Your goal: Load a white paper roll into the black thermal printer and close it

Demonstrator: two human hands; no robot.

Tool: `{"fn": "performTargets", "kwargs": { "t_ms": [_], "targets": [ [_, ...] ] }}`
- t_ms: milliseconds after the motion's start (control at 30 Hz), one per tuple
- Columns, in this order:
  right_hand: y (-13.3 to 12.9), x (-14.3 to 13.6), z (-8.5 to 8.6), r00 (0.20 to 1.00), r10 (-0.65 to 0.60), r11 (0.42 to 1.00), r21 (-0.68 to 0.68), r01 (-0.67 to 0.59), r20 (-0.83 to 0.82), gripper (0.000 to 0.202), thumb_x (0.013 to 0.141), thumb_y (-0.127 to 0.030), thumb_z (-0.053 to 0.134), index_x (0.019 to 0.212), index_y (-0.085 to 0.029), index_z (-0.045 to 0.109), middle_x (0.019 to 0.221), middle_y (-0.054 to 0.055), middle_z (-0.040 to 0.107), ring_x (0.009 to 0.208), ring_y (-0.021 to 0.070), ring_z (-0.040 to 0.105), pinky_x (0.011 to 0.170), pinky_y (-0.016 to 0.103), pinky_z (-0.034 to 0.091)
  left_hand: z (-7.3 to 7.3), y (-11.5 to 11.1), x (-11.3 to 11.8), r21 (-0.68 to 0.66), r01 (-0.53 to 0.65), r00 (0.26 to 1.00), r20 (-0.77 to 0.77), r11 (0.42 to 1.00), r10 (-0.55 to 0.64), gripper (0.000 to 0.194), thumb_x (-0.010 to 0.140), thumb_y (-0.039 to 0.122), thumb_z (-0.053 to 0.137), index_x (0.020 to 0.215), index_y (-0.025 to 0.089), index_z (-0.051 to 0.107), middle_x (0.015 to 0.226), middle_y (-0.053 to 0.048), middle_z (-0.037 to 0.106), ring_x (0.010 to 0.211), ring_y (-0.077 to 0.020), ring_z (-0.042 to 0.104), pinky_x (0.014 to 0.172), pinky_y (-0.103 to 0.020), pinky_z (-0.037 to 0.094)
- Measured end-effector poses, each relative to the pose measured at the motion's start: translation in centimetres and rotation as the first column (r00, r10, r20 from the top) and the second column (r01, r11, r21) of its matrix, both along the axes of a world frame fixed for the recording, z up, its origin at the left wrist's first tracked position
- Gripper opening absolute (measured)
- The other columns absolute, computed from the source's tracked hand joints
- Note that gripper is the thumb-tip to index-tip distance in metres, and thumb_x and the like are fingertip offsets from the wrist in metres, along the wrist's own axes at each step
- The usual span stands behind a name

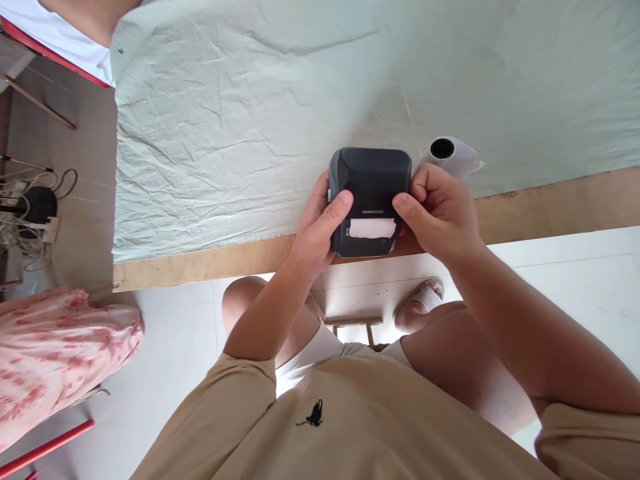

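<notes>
A dark label printer with a NIIMBOT mark is held between both hands at the table's front edge. From its slot a white label strip sticks out. My left hand grips the printer's left side, thumb on the top face. On the other side my right hand holds the right edge, its thumb by the front corner and the other fingers curled. Just behind the right hand lies a white roll with a dark round end, partly hidden by that hand.
A pale green cloth with wrinkles covers the table, whose bare wooden edge faces me. Another person's arm shows at the top left. Tangled cables and a pink patterned fabric are off to the left.
</notes>
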State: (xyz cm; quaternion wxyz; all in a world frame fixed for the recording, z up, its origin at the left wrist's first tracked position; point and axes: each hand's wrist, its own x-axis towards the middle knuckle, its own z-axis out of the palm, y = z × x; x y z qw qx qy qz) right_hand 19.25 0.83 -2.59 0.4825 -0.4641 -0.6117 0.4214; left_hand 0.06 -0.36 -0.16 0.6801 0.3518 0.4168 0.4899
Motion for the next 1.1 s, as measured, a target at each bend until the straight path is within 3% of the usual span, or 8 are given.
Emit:
{"fn": "performTargets", "kwargs": {
  "t_ms": [133,267,433,600,733,867,967,1100],
  "targets": [
    [-0.1,0.2,-0.5,0.999,0.031,0.999,0.008,-0.031,-0.006,0.055,0.097,-0.061,0.079,0.083,-0.029,0.037,0.066,-0.006,0.043,0.054,0.0133,0.041,0.048,0.031,0.034,-0.6,0.5,0.2,-0.087,-0.062,0.998,0.025,0.994,0.064,0.059,0.097,0.082,0.07,0.111,0.026,0.077,0.122,-0.007,0.086,0.148,-0.0385,0.074,0.111,-0.051,0.071],
    [-0.2,0.4,-1.0,0.998,0.063,0.996,0.067,-0.065,0.02,0.043,0.097,-0.053,0.08,0.093,-0.031,0.043,0.067,-0.008,0.047,0.054,0.0136,0.044,0.049,0.032,0.039,-1.5,0.9,0.1,-0.12,-0.159,0.985,0.052,0.98,0.166,0.046,0.102,0.069,0.073,0.099,0.024,0.076,0.115,-0.006,0.087,0.145,-0.0355,0.076,0.111,-0.048,0.072],
    [-0.1,1.3,0.4,0.987,0.081,0.991,0.091,-0.094,0.139,0.042,0.087,-0.041,0.089,0.094,-0.031,0.049,0.063,-0.012,0.047,0.051,0.0118,0.047,0.048,0.029,0.04,-1.6,1.0,0.0,-0.065,-0.23,0.971,0.045,0.971,0.234,0.041,0.104,0.058,0.078,0.084,0.024,0.07,0.092,0.001,0.083,0.137,-0.0288,0.081,0.111,-0.04,0.072],
    [-0.5,0.8,2.7,0.987,-0.135,0.952,0.286,0.107,0.082,0.033,0.098,-0.044,0.084,0.093,-0.03,0.054,0.061,-0.011,0.057,0.049,0.0129,0.061,0.044,0.027,0.041,-1.5,1.1,0.0,-0.112,-0.07,0.996,0.049,0.991,0.076,0.056,0.103,0.077,0.066,0.091,0.023,0.074,0.094,-0.003,0.084,0.128,-0.0319,0.084,0.099,-0.042,0.075],
    [-0.5,-0.3,3.6,0.944,-0.322,0.856,0.448,0.259,0.068,0.032,0.103,-0.04,0.078,0.087,-0.029,0.053,0.074,-0.005,0.073,0.057,0.0146,0.069,0.046,0.029,0.044,-1.2,0.7,-0.3,-0.028,0.041,0.998,0.041,0.999,-0.039,0.047,0.096,0.07,0.081,0.106,0.024,0.078,0.102,-0.005,0.086,0.121,-0.0334,0.086,0.086,-0.039,0.073],
    [-0.3,0.0,4.0,0.785,-0.369,0.843,0.535,0.057,0.497,0.008,0.096,-0.024,0.073,0.09,-0.027,0.068,0.069,-0.005,0.071,0.052,0.0121,0.053,0.051,0.031,0.031,-0.5,0.1,-0.3,0.036,0.078,0.997,-0.025,0.996,-0.077,0.051,0.094,0.071,0.084,0.114,0.025,0.078,0.105,-0.005,0.087,0.115,-0.0306,0.086,0.075,-0.033,0.068],
    [-0.3,0.6,4.1,0.67,-0.269,0.913,0.405,-0.052,0.692,0.005,0.093,-0.026,0.073,0.097,-0.028,0.074,0.069,-0.003,0.069,0.052,0.0133,0.045,0.054,0.032,0.021,-0.3,0.0,-0.4,0.053,0.092,0.995,-0.048,0.994,-0.09,0.052,0.095,0.072,0.083,0.114,0.024,0.079,0.103,-0.005,0.086,0.106,-0.0272,0.085,0.076,-0.033,0.066],
    [-0.7,1.1,5.0,0.701,-0.104,0.956,0.267,-0.126,0.705,0.022,0.087,-0.025,0.078,0.109,-0.03,0.078,0.065,-0.004,0.066,0.052,0.0153,0.049,0.053,0.032,0.029,-0.3,0.1,-0.4,0.049,0.099,0.993,-0.067,0.994,-0.095,0.055,0.092,0.074,0.084,0.111,0.023,0.079,0.099,-0.004,0.084,0.088,-0.0223,0.082,0.072,-0.032,0.064]
  ]
}}
